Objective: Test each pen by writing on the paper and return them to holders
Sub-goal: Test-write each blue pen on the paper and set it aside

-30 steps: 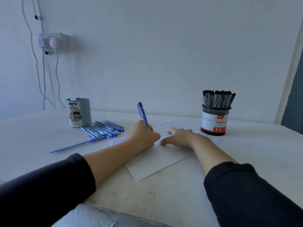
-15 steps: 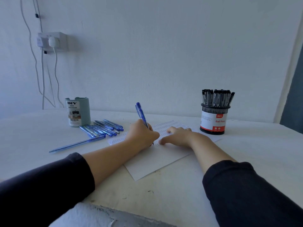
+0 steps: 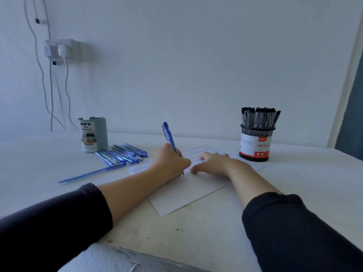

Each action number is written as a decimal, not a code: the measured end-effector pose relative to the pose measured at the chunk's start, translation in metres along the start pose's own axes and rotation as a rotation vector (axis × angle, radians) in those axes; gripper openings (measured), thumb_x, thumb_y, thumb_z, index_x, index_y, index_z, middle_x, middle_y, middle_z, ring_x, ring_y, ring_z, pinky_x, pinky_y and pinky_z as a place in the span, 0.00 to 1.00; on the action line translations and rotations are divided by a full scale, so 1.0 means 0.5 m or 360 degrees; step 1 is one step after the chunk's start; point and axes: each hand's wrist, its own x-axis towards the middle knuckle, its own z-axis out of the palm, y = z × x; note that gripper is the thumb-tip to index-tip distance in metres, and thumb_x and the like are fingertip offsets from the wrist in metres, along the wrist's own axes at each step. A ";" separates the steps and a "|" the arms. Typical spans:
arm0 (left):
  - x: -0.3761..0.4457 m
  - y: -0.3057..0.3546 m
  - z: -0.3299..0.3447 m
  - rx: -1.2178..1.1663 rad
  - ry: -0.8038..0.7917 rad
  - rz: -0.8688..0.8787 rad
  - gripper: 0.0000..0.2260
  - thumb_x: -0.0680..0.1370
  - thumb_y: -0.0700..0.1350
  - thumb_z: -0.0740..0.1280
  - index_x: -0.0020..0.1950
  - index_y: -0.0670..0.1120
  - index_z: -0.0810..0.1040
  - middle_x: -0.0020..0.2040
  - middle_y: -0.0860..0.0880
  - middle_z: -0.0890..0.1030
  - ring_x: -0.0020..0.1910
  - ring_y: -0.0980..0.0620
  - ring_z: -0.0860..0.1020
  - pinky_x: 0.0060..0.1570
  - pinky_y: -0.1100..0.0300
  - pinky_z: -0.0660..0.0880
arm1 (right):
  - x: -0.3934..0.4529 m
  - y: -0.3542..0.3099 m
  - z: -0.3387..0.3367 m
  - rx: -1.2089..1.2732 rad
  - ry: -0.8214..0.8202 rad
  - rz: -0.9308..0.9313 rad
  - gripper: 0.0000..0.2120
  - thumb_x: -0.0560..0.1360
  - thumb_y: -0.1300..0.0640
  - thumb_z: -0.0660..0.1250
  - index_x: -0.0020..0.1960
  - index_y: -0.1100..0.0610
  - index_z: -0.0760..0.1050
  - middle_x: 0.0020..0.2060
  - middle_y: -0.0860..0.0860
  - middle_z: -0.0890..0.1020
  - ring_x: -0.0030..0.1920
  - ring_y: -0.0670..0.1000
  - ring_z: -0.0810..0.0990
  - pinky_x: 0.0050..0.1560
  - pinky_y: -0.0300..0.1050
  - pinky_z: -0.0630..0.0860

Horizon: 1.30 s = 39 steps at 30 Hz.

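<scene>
The left hand (image 3: pixel 170 160) gripped a blue pen (image 3: pixel 171 139), fingers curled round its lower barrel, with the tip down on the sheet of paper (image 3: pixel 188 191) and the clip end tilted up and away from the person. The right hand (image 3: pixel 213 163) lay flat on the same sheet just beside the pen tip, fingers spread and relaxed, pressing the paper to the white desk (image 3: pixel 294 179). Rows of small blue marks covered the far part of the sheet; the near part was blank.

To the left of the paper, a loose bunch of blue pens (image 3: pixel 122 155) lay on the desk in front of a pale green desk organizer (image 3: pixel 92 134), which stood upright near the wall. One more blue pen (image 3: pixel 91 173) lay apart from the bunch, nearer the person, pointing toward the left edge.

To the right, a black mesh pen holder (image 3: pixel 256 144) with a red and white label stood upright, packed with black capped pens (image 3: pixel 259 117). On the wall above the organizer, a socket (image 3: pixel 62 50) held a white plug, and cables hung down from it.
</scene>
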 end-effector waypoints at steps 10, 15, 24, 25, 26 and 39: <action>-0.003 0.001 0.003 -0.0002 0.0000 0.0037 0.03 0.69 0.40 0.67 0.35 0.42 0.75 0.26 0.49 0.76 0.15 0.61 0.68 0.20 0.71 0.64 | -0.007 -0.002 -0.003 0.0017 -0.0006 -0.0001 0.37 0.69 0.33 0.61 0.74 0.43 0.57 0.75 0.52 0.59 0.74 0.59 0.52 0.69 0.63 0.56; -0.007 0.003 0.001 0.0033 0.0001 0.0052 0.09 0.68 0.38 0.66 0.28 0.44 0.72 0.22 0.50 0.74 0.17 0.60 0.67 0.21 0.70 0.64 | -0.005 -0.001 -0.001 0.0016 -0.0001 0.0005 0.37 0.69 0.32 0.61 0.74 0.43 0.57 0.74 0.52 0.59 0.74 0.58 0.52 0.69 0.63 0.56; -0.010 0.006 0.002 0.0060 -0.0023 0.0078 0.10 0.68 0.39 0.66 0.27 0.44 0.73 0.23 0.49 0.74 0.22 0.55 0.69 0.27 0.66 0.67 | -0.004 -0.002 -0.002 0.0025 0.0000 0.0004 0.37 0.69 0.33 0.62 0.74 0.43 0.57 0.74 0.52 0.60 0.74 0.58 0.53 0.69 0.62 0.57; -0.010 0.006 0.002 0.0067 -0.0026 0.0075 0.10 0.68 0.38 0.66 0.27 0.44 0.72 0.23 0.49 0.73 0.21 0.56 0.68 0.26 0.67 0.67 | -0.004 -0.002 -0.002 0.0024 0.0001 0.0003 0.37 0.69 0.33 0.61 0.74 0.43 0.58 0.74 0.52 0.60 0.74 0.58 0.53 0.69 0.63 0.57; -0.010 0.006 0.001 0.0066 -0.0030 0.0071 0.09 0.68 0.38 0.66 0.27 0.44 0.72 0.23 0.49 0.73 0.20 0.56 0.67 0.26 0.67 0.66 | -0.005 -0.002 -0.002 0.0021 0.0003 0.0001 0.37 0.69 0.33 0.61 0.74 0.43 0.58 0.74 0.52 0.60 0.74 0.59 0.53 0.69 0.63 0.57; -0.005 0.003 -0.009 -0.0400 -0.0002 -0.0062 0.08 0.71 0.37 0.65 0.31 0.42 0.72 0.22 0.48 0.73 0.19 0.56 0.66 0.22 0.68 0.63 | -0.007 0.000 -0.001 0.0025 0.0008 -0.0021 0.37 0.69 0.33 0.62 0.74 0.44 0.57 0.74 0.53 0.59 0.74 0.59 0.52 0.69 0.62 0.57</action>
